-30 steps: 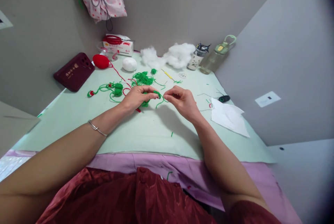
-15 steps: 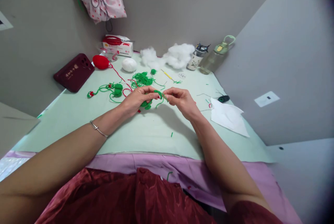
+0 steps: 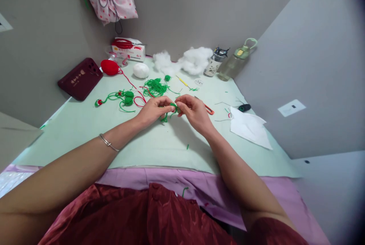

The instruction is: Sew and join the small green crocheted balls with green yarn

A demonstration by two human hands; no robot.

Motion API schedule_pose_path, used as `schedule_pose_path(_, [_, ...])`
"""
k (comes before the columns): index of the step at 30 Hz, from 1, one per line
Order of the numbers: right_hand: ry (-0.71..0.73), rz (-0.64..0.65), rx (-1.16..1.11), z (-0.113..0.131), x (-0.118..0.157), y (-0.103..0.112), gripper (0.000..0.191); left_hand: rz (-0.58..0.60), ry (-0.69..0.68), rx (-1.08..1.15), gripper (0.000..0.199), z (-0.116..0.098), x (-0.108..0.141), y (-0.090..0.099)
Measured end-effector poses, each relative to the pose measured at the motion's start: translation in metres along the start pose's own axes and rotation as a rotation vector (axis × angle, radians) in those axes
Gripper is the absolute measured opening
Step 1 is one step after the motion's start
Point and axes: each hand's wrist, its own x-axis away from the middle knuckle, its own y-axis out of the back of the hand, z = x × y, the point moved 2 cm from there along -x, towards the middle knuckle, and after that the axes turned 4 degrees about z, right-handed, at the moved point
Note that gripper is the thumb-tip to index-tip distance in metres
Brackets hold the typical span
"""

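Note:
My left hand (image 3: 155,110) is closed in a pinch on a small green crocheted piece (image 3: 173,107). My right hand (image 3: 194,111) meets it from the other side, thumb and fingertips pressed on the same piece, so most of it is hidden. Green yarn ends (image 3: 164,118) hang below the fingers. Just past my right hand an orange-handled tool (image 3: 210,110) shows, its other end covered by the hand. Left of my hands lie a green crocheted strand with round parts (image 3: 129,99), a loose heap of green yarn (image 3: 155,87) and a red yarn loop (image 3: 139,101).
Toward the back are a red yarn ball (image 3: 110,67), a white ball (image 3: 141,70), white stuffing (image 3: 196,60), a yellow hook (image 3: 183,81), a pen cup (image 3: 213,64) and a bottle (image 3: 235,62). A phone (image 3: 81,78) leans at left; white paper (image 3: 251,127) lies right.
My right hand has moved slightly left, its fingertips now against my left fingers on the green piece. The orange-handled tool has come into view beside it. The red-tipped part below my left hand is no longer visible.

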Motion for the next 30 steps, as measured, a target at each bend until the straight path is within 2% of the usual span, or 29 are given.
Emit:
schedule_pose_path(3, [0.100, -0.008, 0.310, 0.005, 0.003, -0.003, 0.010, 0.023, 0.039, -0.089, 0.016, 0.002, 0.001, -0.002])
schedule_pose_path(5, [0.129, -0.005, 0.392, 0.007, 0.003, -0.004, 0.011, 0.053, 0.060, -0.116, 0.015, 0.004, 0.001, -0.004])
schedule_pose_path(9, [-0.001, 0.066, 0.273, 0.005, 0.001, -0.004, 0.007, 0.117, 0.102, -0.121, 0.013, 0.007, 0.002, -0.006])
schedule_pose_path(11, [-0.004, 0.079, 0.242, 0.005, 0.000, -0.005, 0.007, 0.147, 0.131, -0.126, 0.012, 0.007, 0.002, -0.007])
schedule_pose_path(14, [0.024, 0.021, 0.113, 0.005, -0.002, -0.004, 0.007, 0.173, 0.156, -0.110, 0.013, 0.004, 0.002, -0.007])
schedule_pose_path(19, [-0.050, -0.111, -0.168, 0.002, -0.003, 0.001, 0.016, 0.144, 0.152, -0.065, 0.018, -0.002, 0.002, -0.001])
schedule_pose_path(21, [-0.049, -0.107, -0.216, 0.001, -0.004, 0.001, 0.019, 0.151, 0.144, -0.058, 0.018, -0.001, 0.002, 0.000])
schedule_pose_path(24, [-0.063, -0.020, -0.230, 0.000, -0.004, 0.001, 0.020, 0.162, 0.125, -0.054, 0.018, 0.004, 0.000, 0.002])
schedule_pose_path(27, [-0.085, 0.100, -0.149, -0.001, -0.005, 0.002, 0.019, 0.162, 0.129, -0.053, 0.020, 0.008, -0.001, 0.002])
schedule_pose_path(30, [-0.090, 0.059, -0.135, -0.002, -0.006, 0.005, 0.016, 0.148, 0.138, -0.043, 0.021, 0.008, -0.001, 0.002])
